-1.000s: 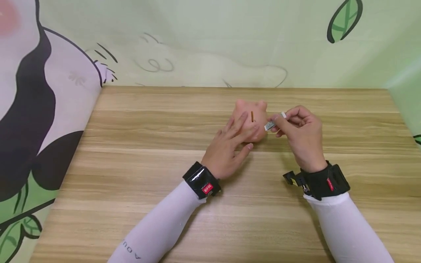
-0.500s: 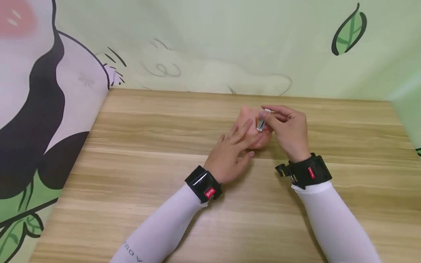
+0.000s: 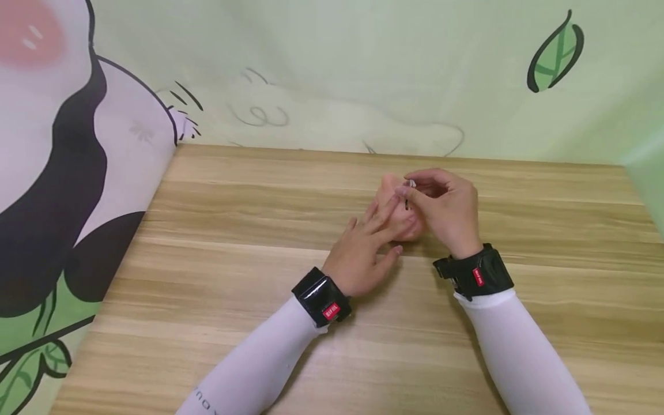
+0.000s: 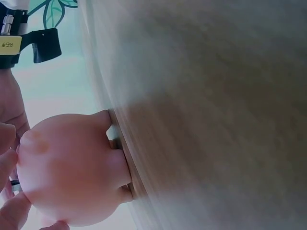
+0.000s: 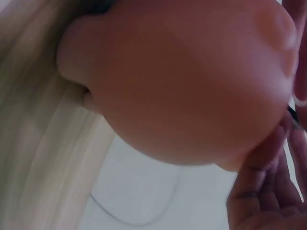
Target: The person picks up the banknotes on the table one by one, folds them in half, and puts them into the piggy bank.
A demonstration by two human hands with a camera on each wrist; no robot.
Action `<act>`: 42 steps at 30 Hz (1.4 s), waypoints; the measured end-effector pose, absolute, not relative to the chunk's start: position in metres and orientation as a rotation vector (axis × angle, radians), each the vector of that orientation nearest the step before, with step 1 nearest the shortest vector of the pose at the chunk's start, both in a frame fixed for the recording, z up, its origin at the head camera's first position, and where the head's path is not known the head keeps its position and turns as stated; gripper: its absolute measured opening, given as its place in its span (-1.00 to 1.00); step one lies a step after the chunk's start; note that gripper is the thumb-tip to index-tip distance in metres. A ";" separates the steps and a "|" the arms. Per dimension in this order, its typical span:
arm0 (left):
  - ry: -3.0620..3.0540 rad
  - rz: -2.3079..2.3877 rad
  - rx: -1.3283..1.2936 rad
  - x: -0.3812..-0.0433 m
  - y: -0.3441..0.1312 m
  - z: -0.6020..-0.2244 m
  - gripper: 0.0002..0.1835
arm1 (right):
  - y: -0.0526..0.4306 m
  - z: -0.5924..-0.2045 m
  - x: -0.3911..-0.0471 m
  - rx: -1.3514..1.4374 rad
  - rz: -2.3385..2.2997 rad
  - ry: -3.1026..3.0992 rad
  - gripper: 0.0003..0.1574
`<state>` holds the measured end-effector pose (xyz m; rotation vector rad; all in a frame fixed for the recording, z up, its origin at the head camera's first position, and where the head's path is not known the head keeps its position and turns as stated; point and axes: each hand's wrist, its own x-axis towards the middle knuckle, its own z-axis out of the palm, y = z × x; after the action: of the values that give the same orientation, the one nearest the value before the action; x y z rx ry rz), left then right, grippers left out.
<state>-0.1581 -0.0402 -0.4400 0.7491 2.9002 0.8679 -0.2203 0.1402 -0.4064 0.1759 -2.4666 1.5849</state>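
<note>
A pink piggy bank (image 3: 388, 185) with short legs stands on the wooden table, its top and side partly covered by both hands. My left hand (image 3: 358, 253) lies with spread, nearly straight fingers over its near left side. Close over the top, my right hand (image 3: 450, 210) pinches a small printed strip (image 3: 412, 184), like a folded banknote, between thumb and fingers. The strip's lower end is at the slot, and most of it is hidden by the fingers. In the left wrist view the bank's rounded body (image 4: 72, 167) and legs show; the right wrist view shows its other side (image 5: 192, 91).
The wood-grain table (image 3: 249, 276) extends around the bank. Behind it rises a pale green backdrop (image 3: 332, 69) with cartoon drawings, and a panda figure (image 3: 78, 138) is printed at the left. Both wrists wear black straps (image 3: 321, 297).
My right hand has moved left from beside the piggy bank to over its slot, turning the strip from slanted to steeper. The left hand stays on the bank. The head view has shifted slightly.
</note>
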 end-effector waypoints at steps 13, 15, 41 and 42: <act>2.880 0.912 0.734 -0.155 -0.043 -0.440 -0.36 | 0.155 -0.388 -0.214 0.383 1.517 -2.720 -0.65; 2.877 0.913 0.732 -0.155 -0.043 -0.439 -0.36 | 0.156 -0.387 -0.215 0.389 1.506 -2.741 -0.69; 2.900 0.881 0.759 -0.156 -0.042 -0.439 -0.38 | 0.156 -0.391 -0.217 0.499 1.229 -2.738 -0.92; 2.897 0.879 0.755 -0.156 -0.042 -0.439 -0.38 | 0.156 -0.392 -0.216 0.497 1.226 -2.733 -0.92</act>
<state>-0.1562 -0.0417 -0.4392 0.7547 2.8974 0.8786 -0.2161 0.1559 -0.3915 0.4975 -2.7333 1.2257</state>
